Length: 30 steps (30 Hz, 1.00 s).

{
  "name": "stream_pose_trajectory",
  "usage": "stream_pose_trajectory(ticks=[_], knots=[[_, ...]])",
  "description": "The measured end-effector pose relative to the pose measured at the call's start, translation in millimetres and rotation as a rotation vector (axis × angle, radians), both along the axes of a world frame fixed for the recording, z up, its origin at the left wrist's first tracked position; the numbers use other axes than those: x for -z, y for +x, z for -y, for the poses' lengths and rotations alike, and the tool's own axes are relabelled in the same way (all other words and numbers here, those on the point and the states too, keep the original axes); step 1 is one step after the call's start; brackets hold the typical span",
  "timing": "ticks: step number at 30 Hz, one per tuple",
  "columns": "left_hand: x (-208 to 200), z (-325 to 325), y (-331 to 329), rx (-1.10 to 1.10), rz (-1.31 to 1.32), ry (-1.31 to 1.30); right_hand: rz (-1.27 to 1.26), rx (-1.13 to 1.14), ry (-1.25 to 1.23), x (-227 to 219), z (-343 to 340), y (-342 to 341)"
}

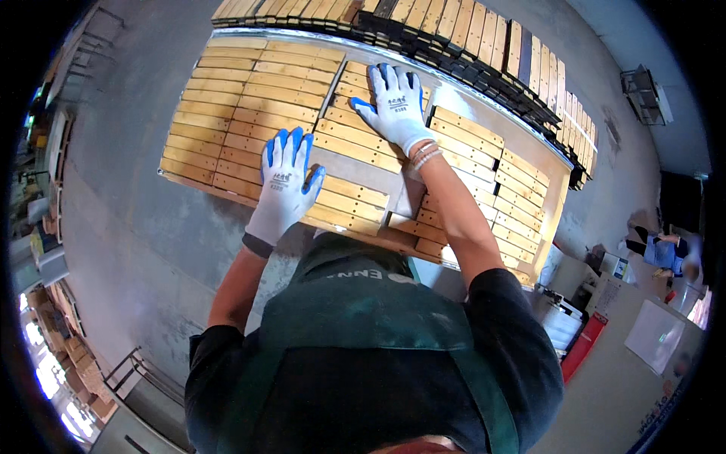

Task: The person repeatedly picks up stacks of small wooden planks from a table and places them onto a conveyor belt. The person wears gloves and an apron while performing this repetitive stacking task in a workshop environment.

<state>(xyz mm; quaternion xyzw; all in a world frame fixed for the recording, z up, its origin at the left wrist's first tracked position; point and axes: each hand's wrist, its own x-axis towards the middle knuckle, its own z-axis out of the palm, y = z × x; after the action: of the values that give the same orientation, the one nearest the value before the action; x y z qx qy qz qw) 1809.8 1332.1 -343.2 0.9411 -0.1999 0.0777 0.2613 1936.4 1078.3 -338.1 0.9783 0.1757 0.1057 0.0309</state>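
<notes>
We are standing at a long bench (484, 113) with a shiny metal top, in a big room with a gray concrete floor (128, 250). The bench is almost covered with wooden slats (249, 98). They are flat, thin strips of light yellow-brown wood, laid side by side in neat blocks. We count about four blocks, though where one ends and the next begins is hard to tell. There are too many slats to count one by one. Some have small dark dots near their ends.

Past the far edge of the bench more slats stand on edge in a long dark rack (484, 45). Bits of bare metal show between the blocks, near the middle and on the right.

We wear two knit gloves, white with blue fingertips. Our left hand (286, 181) lies flat with its fingers spread on the slats close to us, so its grip is open and holds nothing. Our right hand (397, 102) reaches farther out and presses flat on the slats near the far edge, its grip also open and holding nothing. There are thin bands on that wrist.

We wear a dark shirt and a green apron (363, 310). Off to the right sit a white box (563, 321) with a red side and another person (662, 250) low on the floor.
</notes>
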Motion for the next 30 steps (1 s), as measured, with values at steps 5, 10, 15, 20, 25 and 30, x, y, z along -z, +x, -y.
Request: stream_pose_trajectory(ticks=[5, 10, 15, 20, 25, 30], knots=[[7, -2, 0, -0.027, -0.015, -0.250, -0.045, 0.005, 0.006, 1, -30, -43], [-16, 3, 15, -0.013, -0.013, -0.258, -0.077, -0.043, 0.195, -7, -22, -43], [-40, 53, 57, 0.259, 0.019, -0.289, -0.028, 0.057, 0.227, -64, 71, -56], [-23, 162, 106, 0.510, 0.170, -0.203, 0.145, 0.339, -0.013, -29, 160, -106], [1, 270, 126, 0.681, 0.261, -0.218, 0.165, 0.377, -0.044, -28, 152, -128], [5, 314, 116, 0.638, 0.202, -0.176, 0.290, 0.332, 0.220, -66, 210, -181]])
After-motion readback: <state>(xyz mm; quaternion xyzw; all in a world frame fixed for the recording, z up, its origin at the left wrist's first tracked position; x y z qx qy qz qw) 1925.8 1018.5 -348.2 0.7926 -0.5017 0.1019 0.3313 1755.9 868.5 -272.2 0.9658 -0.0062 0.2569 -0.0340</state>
